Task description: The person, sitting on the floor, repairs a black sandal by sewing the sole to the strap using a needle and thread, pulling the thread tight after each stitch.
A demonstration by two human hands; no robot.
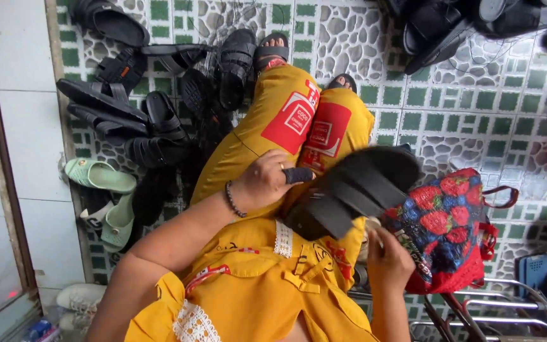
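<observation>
A black sandal (pixel 356 187) with wide straps is held over my lap, sole tilted up. My left hand (pixel 262 182), with a ring and a bead bracelet, grips the sandal's strap end at its left side. Just under the sandal's near edge is my right hand (pixel 387 259), fingers curled upward; what they hold is hidden. A strawberry-print bag (pixel 444 231) with red handles sits against my right hand. My legs in yellow trousers (pixel 273 120) with red patches stretch out over the tiled floor.
A pile of black sandals (pixel 128 107) lies to the left of my legs, with a green pair (pixel 99 177) by the white wall. More black sandals (pixel 451 25) lie at the top right. A metal rack (pixel 508 310) stands at the bottom right.
</observation>
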